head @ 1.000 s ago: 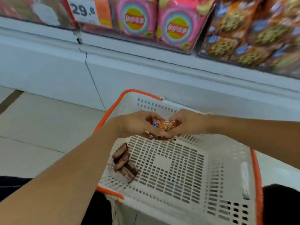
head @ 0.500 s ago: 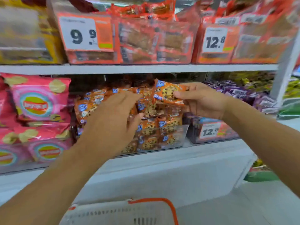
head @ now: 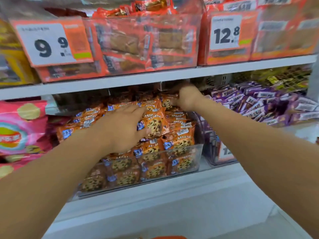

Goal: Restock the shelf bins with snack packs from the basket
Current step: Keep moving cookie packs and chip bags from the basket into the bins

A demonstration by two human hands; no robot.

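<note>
— What has moved since half a second ago?
— The right hand (head: 187,99) has gone from the near front of the shelf to the far top of the pile, carrying its cookie pack (head: 168,102) with it. The basket has dropped almost out of view; only an orange sliver of its rim (head: 170,237) shows at the near edge.
— And the hands?
— The right hand's fingers curl round that pack at the far right of the clear bin (head: 193,152). The left hand (head: 121,128) lies spread, fingers straight, flat on the orange cookie packs (head: 177,144) heaped in the bin.
— What sits around it?
— Pink chip bags (head: 20,128) to the left, purple packs (head: 269,107) to the right, red packs (head: 138,44) and price tags (head: 50,44) on the shelf above.
</note>
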